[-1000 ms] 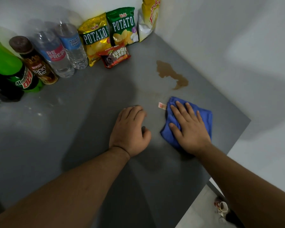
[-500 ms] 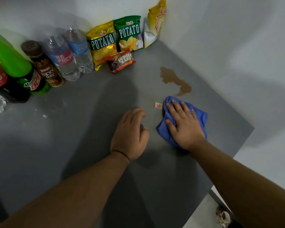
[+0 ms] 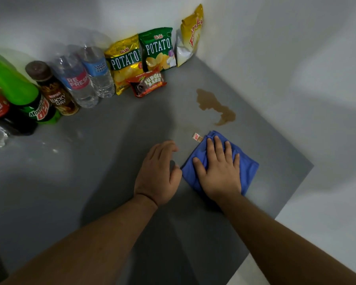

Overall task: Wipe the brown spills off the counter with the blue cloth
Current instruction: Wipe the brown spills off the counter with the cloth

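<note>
A folded blue cloth with a small white tag lies on the grey counter. My right hand presses flat on it with fingers spread and straight. A brown spill sits on the counter just beyond the cloth, close to the right wall; a faint brown smear shows between the spill and my hands. My left hand rests on the counter right beside the cloth's left edge, fingers loosely bent, holding nothing.
Along the back wall stand soda bottles, a coffee bottle, two water bottles, chip bags and a fudge bar pack. White walls meet at the far corner. The counter's edge drops off at the right.
The view has shifted a little. My right hand and the cloth slid slightly left, toward my left hand. The spill looks unchanged.
</note>
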A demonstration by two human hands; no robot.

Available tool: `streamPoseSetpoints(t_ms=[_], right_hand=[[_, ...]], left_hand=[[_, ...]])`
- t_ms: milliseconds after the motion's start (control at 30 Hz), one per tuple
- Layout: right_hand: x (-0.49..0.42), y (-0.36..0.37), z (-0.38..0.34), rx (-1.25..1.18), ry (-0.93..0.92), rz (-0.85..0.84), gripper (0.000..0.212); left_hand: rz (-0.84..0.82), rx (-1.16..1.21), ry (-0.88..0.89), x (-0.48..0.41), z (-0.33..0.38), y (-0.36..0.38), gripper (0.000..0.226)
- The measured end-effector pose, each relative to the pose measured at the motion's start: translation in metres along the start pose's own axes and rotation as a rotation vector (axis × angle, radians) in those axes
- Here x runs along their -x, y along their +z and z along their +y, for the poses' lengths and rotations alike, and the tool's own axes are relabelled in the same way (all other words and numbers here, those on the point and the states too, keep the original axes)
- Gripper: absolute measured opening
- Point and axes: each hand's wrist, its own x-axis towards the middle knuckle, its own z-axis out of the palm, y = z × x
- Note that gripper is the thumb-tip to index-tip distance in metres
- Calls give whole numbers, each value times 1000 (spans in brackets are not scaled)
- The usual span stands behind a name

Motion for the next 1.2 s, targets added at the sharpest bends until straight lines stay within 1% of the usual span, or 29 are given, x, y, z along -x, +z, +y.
streamPoseSetpoints(t_ms=[100, 167, 200, 333, 467, 533, 600, 667, 733, 800, 867, 933, 1000, 1100, 1200], right_hand=[[4, -8, 28, -41, -152, -47, 78], [19, -10, 45, 23, -255, -57, 76], [27, -9, 47, 58, -277, -53, 75], [39, 0, 19, 121, -304, -38, 75], [-11, -7, -6, 172, -405, -36, 75], [-35, -14, -6, 165, -384, -30, 74], [-45, -15, 1, 137, -309, 6, 73], [-38, -11, 7, 141, -240, 24, 74], [-20, -7, 11, 153, -220, 26, 73], [-2, -2, 5, 137, -261, -3, 70], [3, 1, -6, 116, -352, -30, 67], [-13, 1, -20, 121, -444, -43, 65], [-44, -4, -32, 133, -472, -56, 67], [-82, -15, -31, 118, -380, -51, 68], [-69, -11, -17, 79, -284, -4, 67]], left_hand=[[-3, 18, -31, -1, 0, -1, 42], [2, 25, -42, -4, 0, -4, 44], [3, 15, -35, -6, -1, -6, 45], [12, -117, 12, -25, -9, -19, 44], [51, -227, -42, -61, -31, -36, 40], [34, -299, -32, -73, -43, -41, 40], [10, -354, -9, -77, -53, -42, 42], [0, -383, -13, -76, -59, -40, 44], [-4, -391, -11, -76, -60, -38, 46], [-10, -398, -2, -77, -60, -37, 48], [-17, -394, -2, -79, -59, -38, 49], [-25, -386, -7, -79, -59, -37, 51], [-33, -380, -17, -77, -59, -37, 54], [-27, -366, -22, -77, -60, -37, 54], [-17, -363, -30, -77, -60, -37, 54]])
